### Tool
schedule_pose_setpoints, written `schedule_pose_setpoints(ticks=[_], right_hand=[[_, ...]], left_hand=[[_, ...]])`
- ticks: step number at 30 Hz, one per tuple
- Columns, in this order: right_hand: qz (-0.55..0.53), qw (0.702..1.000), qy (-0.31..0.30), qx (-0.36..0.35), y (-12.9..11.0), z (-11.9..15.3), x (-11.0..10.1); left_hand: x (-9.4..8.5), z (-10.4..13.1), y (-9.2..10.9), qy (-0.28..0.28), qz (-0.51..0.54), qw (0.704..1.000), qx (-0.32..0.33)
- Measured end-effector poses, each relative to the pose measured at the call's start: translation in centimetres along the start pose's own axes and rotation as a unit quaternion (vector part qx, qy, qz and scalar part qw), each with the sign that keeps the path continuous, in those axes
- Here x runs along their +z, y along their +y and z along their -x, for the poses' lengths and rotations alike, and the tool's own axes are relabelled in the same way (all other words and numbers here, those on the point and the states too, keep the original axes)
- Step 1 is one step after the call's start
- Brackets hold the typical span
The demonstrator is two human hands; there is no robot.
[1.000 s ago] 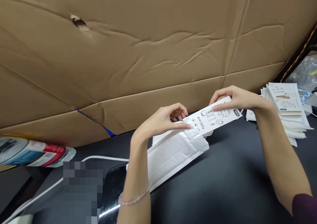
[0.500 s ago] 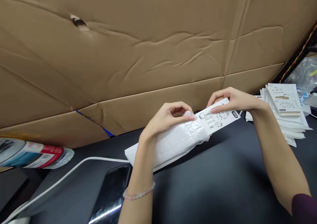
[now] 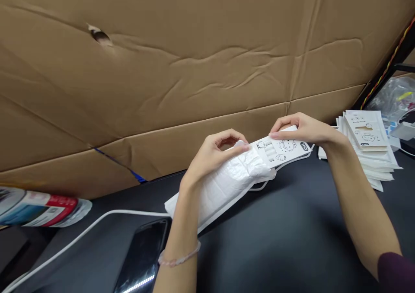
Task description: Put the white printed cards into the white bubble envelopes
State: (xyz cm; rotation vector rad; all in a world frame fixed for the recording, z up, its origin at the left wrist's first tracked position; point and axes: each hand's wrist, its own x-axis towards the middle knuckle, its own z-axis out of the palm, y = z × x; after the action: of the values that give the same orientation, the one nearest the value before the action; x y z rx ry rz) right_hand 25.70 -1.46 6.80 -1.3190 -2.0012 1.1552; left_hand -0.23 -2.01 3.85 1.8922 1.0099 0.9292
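Note:
My left hand [image 3: 223, 150] pinches the upper edge of a crinkled white padded mailer [image 3: 223, 189] near its mouth. A flat white box [image 3: 285, 148] with cartoon line drawings and "5PCS" printed on it sticks partway out of that mouth. Through its small window several pale sticks show; their kind is unclear. My right hand [image 3: 296, 128] grips the box by its far edge, thumb on the printed face, other fingers behind. The box's lower end is hidden inside the mailer.
A large cardboard sheet [image 3: 194, 68] stands behind the black table. A phone [image 3: 142, 254] and a white cable [image 3: 97, 219] lie at left, near a red-labelled package [image 3: 58, 208]. Stacked white mailers [image 3: 378, 163] with a similar box [image 3: 366, 133] on top sit at right.
The mailer's mouth looks opened wider around the box, and its body bulges more. My right thumb has shifted toward the box's upper edge. The view has shifted slightly.

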Motion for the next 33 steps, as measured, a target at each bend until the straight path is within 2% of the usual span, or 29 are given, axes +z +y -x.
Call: schedule_pose_setpoints(ticks=[5, 8, 11, 15, 20, 25, 29, 33], right_hand=[[-0.033, 0.999, -0.006, 0.001, 0.1, -0.3, 0.2], [-0.075, 0.997, 0.022, 0.027, 0.9, -0.5, -0.1], [-0.103, 0.992, 0.053, 0.043, 1.2, -0.6, -0.1], [-0.104, 0.994, 0.025, 0.031, 0.7, -0.7, 0.5], [-0.08, 0.996, -0.026, 0.03, 0.1, -1.0, 1.1], [-0.043, 0.999, -0.028, 0.018, -0.1, -0.6, 1.0], [-0.024, 0.999, -0.042, -0.003, -0.3, 0.0, 0.4], [-0.023, 0.998, -0.063, 0.009, -0.3, 0.6, -0.6]], left_hand=[[-0.6, 0.3, 0.0, 0.002, 0.0, 1.0, 0.008], [-1.2, 0.3, -0.4, 0.011, -0.001, 1.0, 0.029], [-1.4, 0.1, -0.9, 0.048, 0.006, 0.997, 0.057], [-1.5, -0.1, -1.3, 0.078, 0.032, 0.995, 0.061], [-1.1, 0.2, -1.0, 0.037, 0.042, 0.998, 0.033], [-0.2, 0.2, -0.4, 0.001, 0.029, 1.0, 0.004], [-0.2, 0.1, 0.0, -0.018, 0.021, 0.999, 0.016], [-0.5, 0.1, -0.1, -0.032, 0.022, 0.999, 0.03]])
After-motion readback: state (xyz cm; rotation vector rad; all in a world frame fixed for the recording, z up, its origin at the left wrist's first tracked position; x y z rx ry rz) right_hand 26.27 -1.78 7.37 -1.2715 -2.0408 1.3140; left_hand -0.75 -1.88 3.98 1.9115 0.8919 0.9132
